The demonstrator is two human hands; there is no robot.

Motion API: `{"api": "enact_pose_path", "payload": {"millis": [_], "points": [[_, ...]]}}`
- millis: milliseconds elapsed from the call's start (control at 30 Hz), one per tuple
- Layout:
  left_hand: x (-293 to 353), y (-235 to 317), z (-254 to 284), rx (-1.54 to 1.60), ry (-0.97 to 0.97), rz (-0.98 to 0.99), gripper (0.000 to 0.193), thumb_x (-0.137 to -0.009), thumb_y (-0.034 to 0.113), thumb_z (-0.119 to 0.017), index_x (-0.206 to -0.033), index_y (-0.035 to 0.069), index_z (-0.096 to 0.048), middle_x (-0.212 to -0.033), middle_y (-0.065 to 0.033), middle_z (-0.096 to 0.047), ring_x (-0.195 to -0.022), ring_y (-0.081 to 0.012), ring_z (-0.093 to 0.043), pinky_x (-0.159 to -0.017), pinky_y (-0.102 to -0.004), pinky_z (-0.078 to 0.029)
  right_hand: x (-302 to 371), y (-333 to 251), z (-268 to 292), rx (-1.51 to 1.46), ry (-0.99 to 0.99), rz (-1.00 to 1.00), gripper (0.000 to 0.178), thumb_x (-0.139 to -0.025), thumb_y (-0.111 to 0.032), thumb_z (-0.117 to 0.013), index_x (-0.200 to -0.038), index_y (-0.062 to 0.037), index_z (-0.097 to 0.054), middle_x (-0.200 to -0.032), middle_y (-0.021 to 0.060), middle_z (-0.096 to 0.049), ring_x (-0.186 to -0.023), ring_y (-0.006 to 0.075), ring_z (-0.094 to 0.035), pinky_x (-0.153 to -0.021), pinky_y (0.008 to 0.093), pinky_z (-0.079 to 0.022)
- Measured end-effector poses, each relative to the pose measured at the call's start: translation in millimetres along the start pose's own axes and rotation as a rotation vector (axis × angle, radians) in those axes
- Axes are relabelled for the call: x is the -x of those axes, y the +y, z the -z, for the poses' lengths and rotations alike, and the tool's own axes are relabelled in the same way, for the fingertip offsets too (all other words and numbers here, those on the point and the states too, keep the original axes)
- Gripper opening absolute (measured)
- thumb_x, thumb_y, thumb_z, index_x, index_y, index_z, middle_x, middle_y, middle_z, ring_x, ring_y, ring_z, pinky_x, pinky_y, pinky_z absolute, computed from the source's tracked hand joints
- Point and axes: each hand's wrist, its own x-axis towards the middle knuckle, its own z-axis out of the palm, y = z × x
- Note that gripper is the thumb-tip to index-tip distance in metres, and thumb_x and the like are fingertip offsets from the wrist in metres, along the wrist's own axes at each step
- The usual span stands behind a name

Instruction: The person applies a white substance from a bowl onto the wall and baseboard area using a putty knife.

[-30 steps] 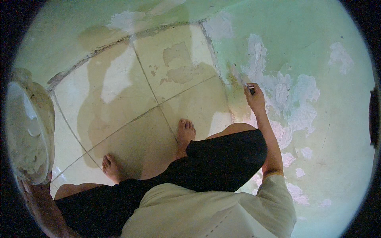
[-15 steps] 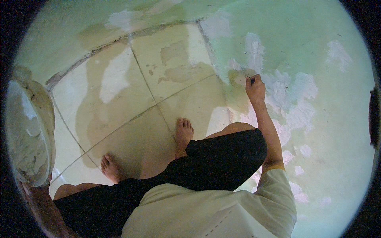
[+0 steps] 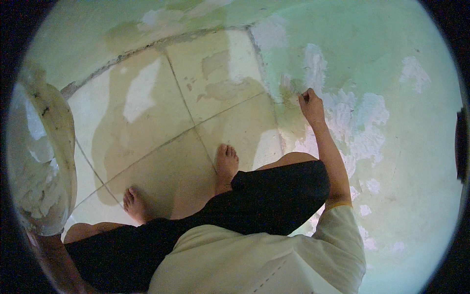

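My right hand (image 3: 313, 107) is closed around a small tool with a dark handle (image 3: 306, 98). Its working end is too small and blurred to make out. This hand is against the green wall (image 3: 338, 63), low down near the floor's corner, beside rough white filler patches (image 3: 342, 112). At the far left, my left hand (image 3: 44, 240) grips the underside of a translucent plastic bowl (image 3: 71, 147). Whitish paste (image 3: 41, 196) smears the inside of the bowl. Most of the left hand's fingers are hidden by the bowl and the dark picture rim.
Cream floor tiles (image 3: 147, 147) with dark joints lie under my bare feet. A rough, broken edge (image 3: 117, 59) runs between the tiles and the far wall. More white patches (image 3: 415, 73) dot the wall on the right. Shadows fall across the tiles.
My right hand has shifted slightly left and up along the wall, with the tool still in it. The bowl in my left hand has moved a little up and to the right.
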Motion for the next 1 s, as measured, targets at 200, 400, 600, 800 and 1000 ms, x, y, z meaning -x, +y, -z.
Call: {"api": "enact_pose_path", "payload": {"millis": [200,400,600,800,1000], "points": [[1.2,-5.7,-7.7,-0.043,0.021,0.011,0.057,-0.098,0.042,-0.038,-0.137,0.001,-0.044,-0.143,-0.0162,-0.042,-0.128,-0.0298,-0.042,-0.108,-0.0420,-0.030,20.6,10.7,56.5,0.128,0.028,-0.128,0.027,-0.090,-0.025,-0.059,-0.094,0.0002,-0.051,-0.079,0.0236,-0.065,-0.078,0.0433,-0.064,-0.065,0.0493,-0.051],[-0.7,-10.0,-18.7,-0.075,0.023,0.013,0.058,-0.099,0.044,-0.036,-0.137,0.001,-0.044,-0.144,-0.0161,-0.042,-0.129,-0.0301,-0.041,-0.109,-0.0423,-0.028,35.5,-39.7,91.6,0.000,-0.130,-0.078,0.019,-0.093,-0.022,-0.058,-0.100,-0.0050,-0.057,-0.074,0.0187,-0.062,-0.068,0.0357,-0.063,-0.062,0.0428,-0.049],[-0.7,-13.2,-25.8,-0.108,0.025,0.016,0.060,-0.099,0.046,-0.034,-0.138,0.002,-0.045,-0.144,-0.0161,-0.042,-0.130,-0.0304,-0.040,-0.111,-0.0427,-0.026,33.9,-22.7,59.0,0.322,-0.036,0.256,0.028,-0.091,-0.016,-0.053,-0.119,-0.0164,-0.055,-0.102,0.0175,-0.059,-0.079,0.0354,-0.063,-0.066,0.0432,-0.056],[-0.7,-20.9,-35.6,-0.125,0.022,0.016,0.061,-0.100,0.048,-0.032,-0.138,0.002,-0.045,-0.145,-0.0161,-0.042,-0.131,-0.0307,-0.039,-0.112,-0.0431,-0.025,39.6,7.7,11.9,0.579,-0.129,0.418,0.047,-0.085,-0.005,-0.054,-0.130,-0.0159,-0.049,-0.105,0.0127,-0.053,-0.092,0.0295,-0.062,-0.070,0.0386,-0.056],[-2.1,-26.9,-41.8,-0.192,0.048,0.053,0.069,-0.097,0.057,-0.027,-0.139,0.005,-0.045,-0.145,-0.0121,-0.043,-0.132,-0.0273,-0.038,-0.113,-0.0405,-0.022,42.4,14.6,6.8,0.584,-0.129,0.382,0.059,-0.080,0.000,-0.054,-0.136,-0.0155,-0.045,-0.099,0.0114,-0.053,-0.086,0.0260,-0.063,-0.068,0.0342,-0.056]]}}
